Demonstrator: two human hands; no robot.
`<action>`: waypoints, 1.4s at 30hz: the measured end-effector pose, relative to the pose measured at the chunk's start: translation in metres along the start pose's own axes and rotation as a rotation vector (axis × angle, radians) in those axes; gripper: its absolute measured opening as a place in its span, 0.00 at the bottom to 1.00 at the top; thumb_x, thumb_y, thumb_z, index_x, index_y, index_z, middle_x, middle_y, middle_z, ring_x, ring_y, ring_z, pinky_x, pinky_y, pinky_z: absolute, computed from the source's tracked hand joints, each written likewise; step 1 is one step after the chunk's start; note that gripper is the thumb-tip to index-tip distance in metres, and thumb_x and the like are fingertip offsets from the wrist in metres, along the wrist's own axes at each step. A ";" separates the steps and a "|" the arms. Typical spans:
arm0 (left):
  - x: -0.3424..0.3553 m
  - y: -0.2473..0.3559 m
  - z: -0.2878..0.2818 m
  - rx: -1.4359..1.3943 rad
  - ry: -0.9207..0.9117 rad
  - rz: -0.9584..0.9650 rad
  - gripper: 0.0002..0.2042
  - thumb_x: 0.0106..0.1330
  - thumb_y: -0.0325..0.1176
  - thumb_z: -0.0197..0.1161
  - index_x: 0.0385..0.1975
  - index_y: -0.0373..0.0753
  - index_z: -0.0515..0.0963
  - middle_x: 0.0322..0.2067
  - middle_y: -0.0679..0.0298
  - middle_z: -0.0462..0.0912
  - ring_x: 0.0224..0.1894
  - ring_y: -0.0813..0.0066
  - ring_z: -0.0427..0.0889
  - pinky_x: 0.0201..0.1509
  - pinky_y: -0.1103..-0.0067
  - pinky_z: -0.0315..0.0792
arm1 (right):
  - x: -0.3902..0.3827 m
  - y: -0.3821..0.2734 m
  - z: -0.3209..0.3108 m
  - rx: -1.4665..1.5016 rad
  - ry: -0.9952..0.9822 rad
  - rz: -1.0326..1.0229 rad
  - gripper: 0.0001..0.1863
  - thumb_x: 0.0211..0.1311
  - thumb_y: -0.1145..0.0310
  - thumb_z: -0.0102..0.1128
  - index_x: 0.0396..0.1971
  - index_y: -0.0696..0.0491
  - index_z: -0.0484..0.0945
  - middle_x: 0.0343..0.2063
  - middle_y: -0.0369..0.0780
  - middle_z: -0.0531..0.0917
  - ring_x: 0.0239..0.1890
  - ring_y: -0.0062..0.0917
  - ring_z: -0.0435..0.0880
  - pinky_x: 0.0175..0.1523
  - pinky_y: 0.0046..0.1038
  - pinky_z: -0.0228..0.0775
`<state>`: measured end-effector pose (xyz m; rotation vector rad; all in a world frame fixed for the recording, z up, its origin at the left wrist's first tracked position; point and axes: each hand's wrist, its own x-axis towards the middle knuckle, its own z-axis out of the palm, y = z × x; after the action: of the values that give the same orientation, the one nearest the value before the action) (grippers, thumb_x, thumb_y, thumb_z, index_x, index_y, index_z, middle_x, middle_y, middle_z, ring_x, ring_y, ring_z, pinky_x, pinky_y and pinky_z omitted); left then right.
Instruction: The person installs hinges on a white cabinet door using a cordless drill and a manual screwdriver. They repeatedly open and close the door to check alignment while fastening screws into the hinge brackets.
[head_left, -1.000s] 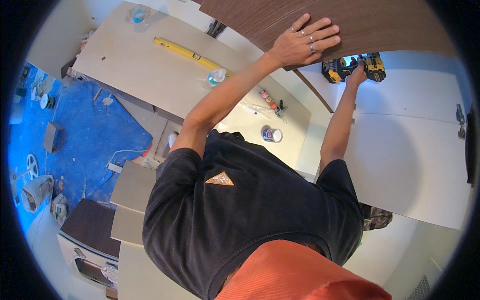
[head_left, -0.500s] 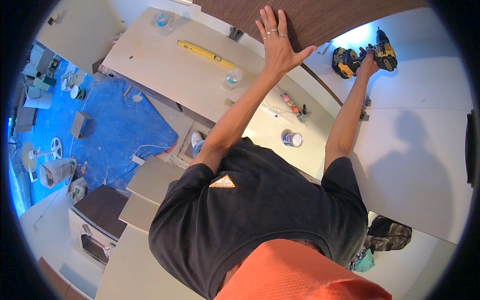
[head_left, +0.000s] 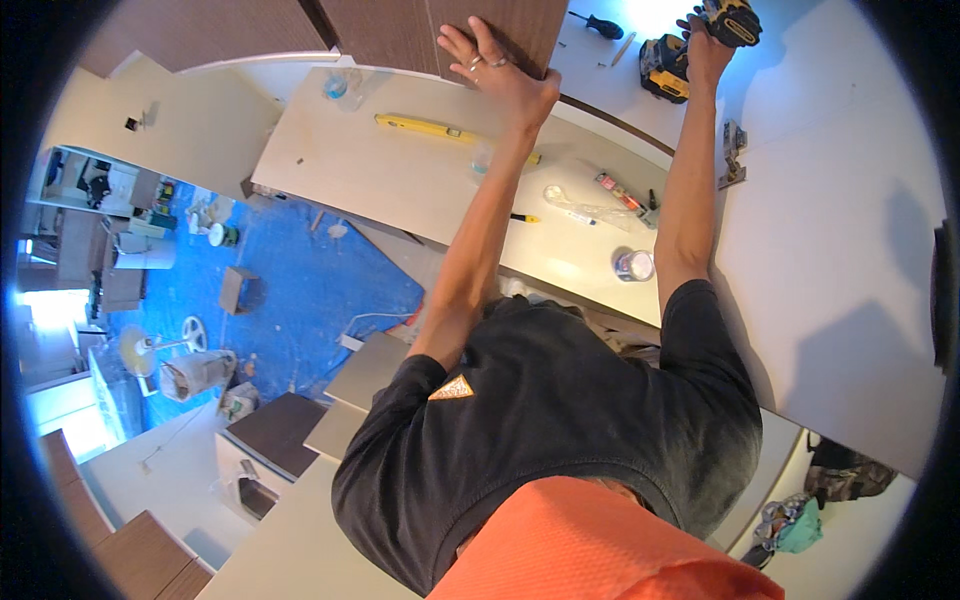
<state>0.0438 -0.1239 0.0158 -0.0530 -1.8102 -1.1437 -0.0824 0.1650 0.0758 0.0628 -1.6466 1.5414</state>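
Note:
A dark brown wood-grain cabinet door [head_left: 395, 35] hangs along the top of the view. My left hand [head_left: 505, 80] grips its lower corner, with fingers spread on the face and the thumb at the edge. In my right hand [head_left: 708, 58] is a yellow and black cordless drill [head_left: 735, 22], raised inside the lit white cabinet; its battery end [head_left: 665, 70] shows left of the wrist. The drill's tip is out of view. Beside it lie a screwdriver [head_left: 603, 27] and a pencil [head_left: 623, 48]. A metal hinge [head_left: 733, 155] sits on the white panel right of my forearm.
Below, a pale countertop [head_left: 325, 140] carries a yellow spirit level [head_left: 425, 126], a sealant tube [head_left: 620, 192] and a small tin [head_left: 634, 265]. Blue sheeting [head_left: 330, 270] covers the floor at left, with a fan [head_left: 140, 350] and several boxes. Dark clothing [head_left: 850, 472] lies at lower right.
The cabinet door's edge has moved left, and my left hand has gone from flat on it to gripping its corner. My right hand has moved up with the drill. The head view has shifted.

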 end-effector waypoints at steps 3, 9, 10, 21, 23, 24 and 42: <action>-0.005 -0.004 -0.005 0.028 -0.012 0.041 0.60 0.41 0.31 0.76 0.75 0.40 0.41 0.74 0.36 0.36 0.77 0.38 0.34 0.77 0.55 0.40 | -0.003 0.002 0.000 0.128 -0.069 -0.037 0.14 0.62 0.78 0.58 0.48 0.59 0.76 0.33 0.38 0.82 0.29 0.22 0.85 0.27 0.22 0.73; -0.009 -0.009 -0.037 -0.124 -0.124 0.028 0.56 0.40 0.27 0.68 0.74 0.30 0.43 0.75 0.41 0.41 0.78 0.43 0.39 0.78 0.61 0.43 | -0.004 0.001 0.006 0.125 -0.041 0.052 0.17 0.60 0.82 0.59 0.50 0.59 0.76 0.35 0.39 0.82 0.30 0.23 0.86 0.25 0.20 0.73; -0.010 -0.010 -0.044 -0.221 -0.148 -0.008 0.55 0.41 0.27 0.67 0.74 0.30 0.43 0.75 0.42 0.42 0.78 0.45 0.40 0.78 0.63 0.44 | -0.004 -0.001 0.005 0.113 -0.048 0.050 0.17 0.60 0.82 0.59 0.50 0.59 0.76 0.35 0.39 0.82 0.30 0.23 0.86 0.25 0.20 0.73; -0.003 -0.040 -0.122 -0.367 -0.207 -0.456 0.25 0.48 0.19 0.57 0.51 0.32 0.67 0.35 0.61 0.76 0.37 0.74 0.78 0.39 0.79 0.74 | 0.005 -0.009 0.002 0.103 -0.029 -0.011 0.15 0.59 0.80 0.60 0.47 0.59 0.77 0.37 0.38 0.83 0.26 0.22 0.84 0.28 0.22 0.76; 0.001 -0.049 -0.126 -0.331 -0.166 -0.384 0.21 0.47 0.22 0.59 0.44 0.32 0.69 0.31 0.62 0.75 0.33 0.74 0.76 0.37 0.77 0.73 | 0.009 -0.007 0.003 0.156 -0.033 -0.011 0.14 0.59 0.79 0.60 0.47 0.59 0.77 0.36 0.38 0.83 0.26 0.22 0.84 0.29 0.23 0.76; 0.004 -0.055 -0.126 -0.316 -0.156 -0.326 0.19 0.46 0.23 0.60 0.42 0.32 0.70 0.30 0.63 0.75 0.32 0.75 0.75 0.37 0.76 0.72 | 0.011 -0.006 0.002 0.179 -0.031 -0.011 0.14 0.60 0.79 0.60 0.47 0.59 0.77 0.36 0.37 0.83 0.26 0.22 0.84 0.29 0.23 0.76; 0.020 -0.066 -0.132 -0.341 -0.109 -0.242 0.09 0.48 0.27 0.64 0.29 0.33 0.75 0.26 0.66 0.75 0.29 0.76 0.73 0.35 0.77 0.69 | 0.011 -0.010 0.008 -0.179 0.200 -0.168 0.16 0.63 0.74 0.64 0.50 0.60 0.77 0.38 0.40 0.85 0.33 0.23 0.85 0.35 0.26 0.78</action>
<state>0.0923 -0.2631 -0.0008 -0.0998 -1.7304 -1.6424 -0.0879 0.1609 0.0914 -0.0464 -1.5702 1.2286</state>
